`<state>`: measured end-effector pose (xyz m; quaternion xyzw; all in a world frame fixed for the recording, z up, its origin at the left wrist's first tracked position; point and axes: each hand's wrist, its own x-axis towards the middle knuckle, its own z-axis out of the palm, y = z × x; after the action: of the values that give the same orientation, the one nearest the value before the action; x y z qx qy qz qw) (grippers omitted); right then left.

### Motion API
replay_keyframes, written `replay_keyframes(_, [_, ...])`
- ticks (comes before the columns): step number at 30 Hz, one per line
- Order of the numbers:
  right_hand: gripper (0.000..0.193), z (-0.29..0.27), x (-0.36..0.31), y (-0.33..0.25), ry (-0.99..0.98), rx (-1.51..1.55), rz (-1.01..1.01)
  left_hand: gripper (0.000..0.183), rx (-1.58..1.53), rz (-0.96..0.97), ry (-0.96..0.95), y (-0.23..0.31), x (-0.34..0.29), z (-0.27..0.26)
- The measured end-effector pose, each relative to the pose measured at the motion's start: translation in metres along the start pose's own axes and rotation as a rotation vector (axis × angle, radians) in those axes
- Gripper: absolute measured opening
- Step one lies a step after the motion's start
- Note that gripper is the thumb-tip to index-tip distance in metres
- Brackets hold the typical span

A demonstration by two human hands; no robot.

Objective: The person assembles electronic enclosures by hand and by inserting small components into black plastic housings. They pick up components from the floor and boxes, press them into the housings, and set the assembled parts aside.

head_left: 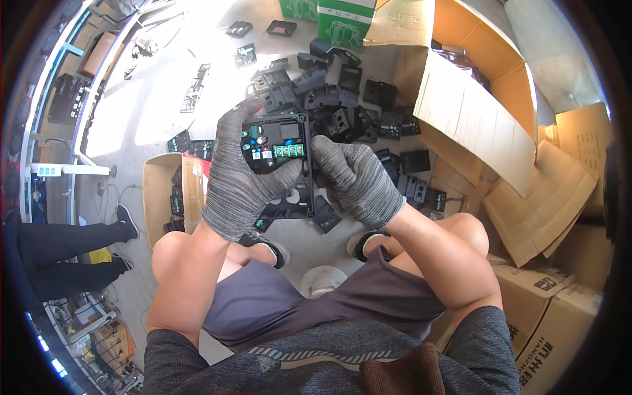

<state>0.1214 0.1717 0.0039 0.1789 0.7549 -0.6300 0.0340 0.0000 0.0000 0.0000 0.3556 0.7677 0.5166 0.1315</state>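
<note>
Black plastic housing (266,166) is just above and left of center frame, grasped in the fingers of my gloved left hand (238,174), thumb across its front. Gloved right hand (359,179) is curled by its right edge, can't tell if it's gripping. Open face shows colorful components (261,139) plus a green terminal block (288,151).

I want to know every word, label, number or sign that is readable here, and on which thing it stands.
I tell where print stands, without copying the wording.
Lower right carton: large dark characters with Latin capitals, partly legible, running sideways.
Carton beside it: a dark printed mark, too unclear to read.
Green box: small pale print, too blurred to read.
Held case and black parts: any print is too small.
</note>
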Motion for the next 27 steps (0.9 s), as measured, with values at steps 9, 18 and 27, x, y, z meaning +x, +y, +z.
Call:
replay_keyframes(9, [0.042, -0.014, -0.001, 0.010, -0.078, -0.032, -0.595, 0.072, -0.199, -0.055, 0.014, 0.013, 0.002, -0.004])
replay_keyframes(18, [0.025, -0.012, -0.002, -0.004, -0.065, -0.024, -0.129, 0.072, -0.132, 0.001, -0.019, 0.011, -0.001, -0.001])
replay_keyframes(27, [0.029, -0.010, -0.003, 0.011, 0.105, -0.275, -0.646, 0.072, -0.324, -0.159, -0.044, 0.010, -0.001, 0.000])
